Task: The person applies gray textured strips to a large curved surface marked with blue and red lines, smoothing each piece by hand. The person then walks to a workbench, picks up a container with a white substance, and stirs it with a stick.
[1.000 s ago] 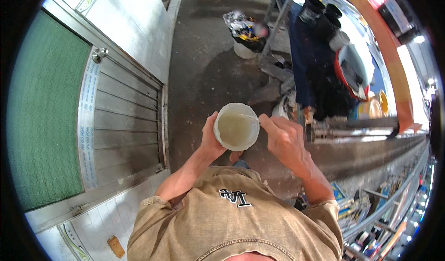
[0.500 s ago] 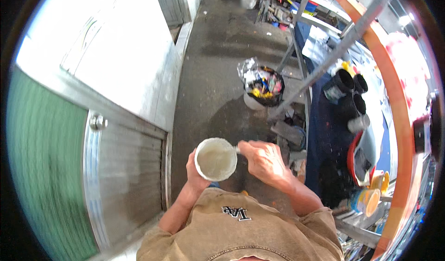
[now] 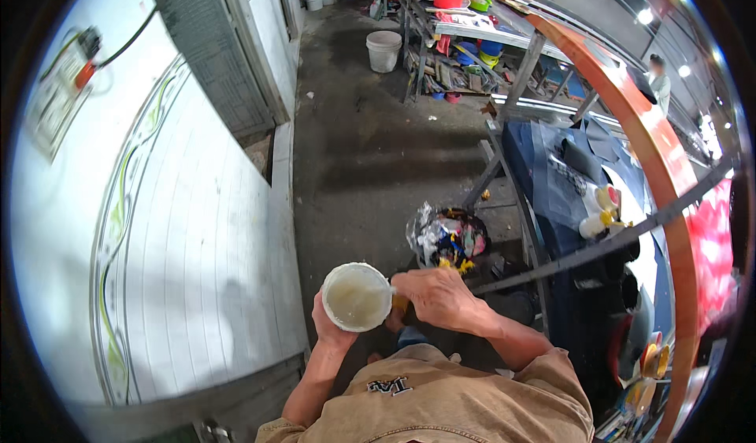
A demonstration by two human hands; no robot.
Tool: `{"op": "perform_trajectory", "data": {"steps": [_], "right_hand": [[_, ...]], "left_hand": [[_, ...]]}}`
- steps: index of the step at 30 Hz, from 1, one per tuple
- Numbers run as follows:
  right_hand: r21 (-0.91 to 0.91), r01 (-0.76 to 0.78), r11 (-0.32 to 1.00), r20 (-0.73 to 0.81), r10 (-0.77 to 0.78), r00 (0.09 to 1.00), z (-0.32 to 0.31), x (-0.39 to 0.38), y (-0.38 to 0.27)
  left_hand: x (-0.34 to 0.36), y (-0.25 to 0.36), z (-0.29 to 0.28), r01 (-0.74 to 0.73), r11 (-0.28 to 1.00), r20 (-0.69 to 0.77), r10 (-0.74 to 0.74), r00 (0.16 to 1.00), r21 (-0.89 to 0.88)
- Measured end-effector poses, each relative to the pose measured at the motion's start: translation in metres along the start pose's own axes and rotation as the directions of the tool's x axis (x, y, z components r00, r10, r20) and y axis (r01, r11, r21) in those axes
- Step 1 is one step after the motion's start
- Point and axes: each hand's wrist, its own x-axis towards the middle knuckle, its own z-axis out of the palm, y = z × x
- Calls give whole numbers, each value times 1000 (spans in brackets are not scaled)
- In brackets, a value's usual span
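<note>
The left hand point(image 3: 329, 326) cups a white cup point(image 3: 357, 296) of pale cloudy liquid from below, its fingers wrapped around the wall, held out before the chest. The right hand point(image 3: 438, 297) is closed at the cup's rim, seemingly pinching a thin stick that dips into the liquid. Compared with half a second ago, the view has swung: a white bucket point(image 3: 383, 50) now shows far up the concrete floor point(image 3: 354, 151), and the bag of scraps point(image 3: 447, 237) lies just beyond the right hand.
</note>
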Motion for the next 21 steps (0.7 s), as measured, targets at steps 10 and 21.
{"op": "perform_trajectory", "data": {"steps": [10, 21], "right_hand": [[-184, 215, 959, -327, -266, 907, -79, 215, 127], [-57, 35, 998, -415, -55, 908, -132, 413, 243]], "left_hand": [[227, 92, 60, -107, 975, 56, 98, 994, 193], [475, 203, 137, 197, 974, -41, -193, 980, 116]]}}
